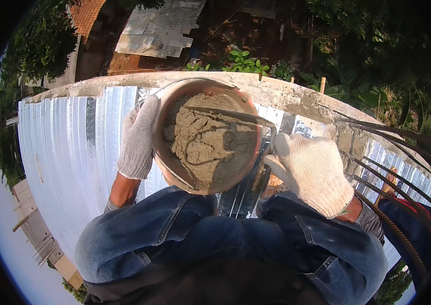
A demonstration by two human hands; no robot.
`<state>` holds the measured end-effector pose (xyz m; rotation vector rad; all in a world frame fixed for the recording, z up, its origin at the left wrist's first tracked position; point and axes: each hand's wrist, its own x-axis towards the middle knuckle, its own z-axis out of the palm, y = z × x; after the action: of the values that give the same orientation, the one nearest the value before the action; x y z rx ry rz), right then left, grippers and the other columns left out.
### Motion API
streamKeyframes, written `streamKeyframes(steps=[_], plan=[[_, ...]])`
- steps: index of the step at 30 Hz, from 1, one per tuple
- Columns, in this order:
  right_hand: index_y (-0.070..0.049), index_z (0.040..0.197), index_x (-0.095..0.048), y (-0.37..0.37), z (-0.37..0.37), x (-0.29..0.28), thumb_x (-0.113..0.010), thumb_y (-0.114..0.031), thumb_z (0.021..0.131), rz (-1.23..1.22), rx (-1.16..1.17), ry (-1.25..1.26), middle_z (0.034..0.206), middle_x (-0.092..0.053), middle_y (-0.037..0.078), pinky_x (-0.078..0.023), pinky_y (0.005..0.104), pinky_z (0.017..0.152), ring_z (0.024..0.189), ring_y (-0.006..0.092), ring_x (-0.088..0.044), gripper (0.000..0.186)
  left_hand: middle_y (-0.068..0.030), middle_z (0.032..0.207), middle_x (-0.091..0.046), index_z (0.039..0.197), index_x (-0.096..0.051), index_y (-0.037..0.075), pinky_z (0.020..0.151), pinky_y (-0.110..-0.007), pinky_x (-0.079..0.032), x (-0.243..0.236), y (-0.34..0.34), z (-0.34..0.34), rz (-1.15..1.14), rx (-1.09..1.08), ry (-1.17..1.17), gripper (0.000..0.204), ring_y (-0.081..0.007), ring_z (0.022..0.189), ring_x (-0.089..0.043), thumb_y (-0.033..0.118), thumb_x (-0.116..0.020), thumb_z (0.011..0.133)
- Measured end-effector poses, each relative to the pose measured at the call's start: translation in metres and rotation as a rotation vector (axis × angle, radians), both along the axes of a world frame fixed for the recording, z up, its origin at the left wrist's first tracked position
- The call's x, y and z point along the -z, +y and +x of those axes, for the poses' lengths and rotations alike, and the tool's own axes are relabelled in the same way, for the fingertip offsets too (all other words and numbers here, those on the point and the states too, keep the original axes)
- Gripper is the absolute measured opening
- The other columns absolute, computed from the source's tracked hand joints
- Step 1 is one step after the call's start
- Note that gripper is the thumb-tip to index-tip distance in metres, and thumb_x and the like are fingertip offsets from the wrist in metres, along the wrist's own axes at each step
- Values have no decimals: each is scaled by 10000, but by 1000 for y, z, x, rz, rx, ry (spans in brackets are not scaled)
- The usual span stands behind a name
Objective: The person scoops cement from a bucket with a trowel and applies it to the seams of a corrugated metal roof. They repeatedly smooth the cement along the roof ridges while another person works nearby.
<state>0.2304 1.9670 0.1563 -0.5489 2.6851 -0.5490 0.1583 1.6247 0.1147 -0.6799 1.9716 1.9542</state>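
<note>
My left hand (137,138) in a knit glove grips the rim of the mortar bucket (206,135), which sits up by the concrete wall edge (297,99) over the corrugated metal sheet (73,152). My right hand (313,173) is closed around the trowel (231,116) lying across the mix.

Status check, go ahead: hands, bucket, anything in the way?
Left hand gripping bucket rim. Right hand holds trowel over mortar. Rebar at right.
</note>
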Motion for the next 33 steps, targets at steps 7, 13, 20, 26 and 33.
streamKeyframes(steps=[7,13,20,26,33], plan=[[-99,1168,-724,-8,-10,-4,-726,-343,987,-115,-125,-115,931,-710,161,-604,480,707,781,366,-742,304,-36,1119,-756,1272,-722,38,795,-266,-588,16,-24,-14,22,176,28,350,-87,948,-701,350,-663,1125],[-96,1420,-656,-6,-23,-33,-732,-291,969,-89,-57,-357,1065,-703,227,-595,535,799,897,441,-739,497,-29,1110,-752,1282,-716,33,799,-262,-592,39,-41,-64,23,345,33,370,-69,947,-697,364,-661,1128],[-82,1299,-739,-10,-54,-71,-909,-334,843,-194,192,5,1079,-762,169,-605,426,857,1001,355,-775,548,18,869,-688,1154,-751,49,689,-225,-556,40,-29,-95,-62,505,45,465,-47,763,-630,504,-692,1079],[-63,1349,-689,-47,-83,-45,-966,-360,843,-661,234,211,1271,-736,116,-628,399,952,1138,252,-759,648,-61,1123,-783,1360,-738,53,909,-294,-622,49,-7,-128,-197,746,70,464,-123,984,-741,431,-661,1103],[-71,1357,-648,-80,-92,-10,-929,-367,874,-1119,270,7,1256,-720,101,-627,417,973,1136,244,-742,633,-77,1106,-783,1297,-755,28,829,-291,-629,55,-18,-131,-117,696,45,631,-126,975,-749,601,-687,1040]])
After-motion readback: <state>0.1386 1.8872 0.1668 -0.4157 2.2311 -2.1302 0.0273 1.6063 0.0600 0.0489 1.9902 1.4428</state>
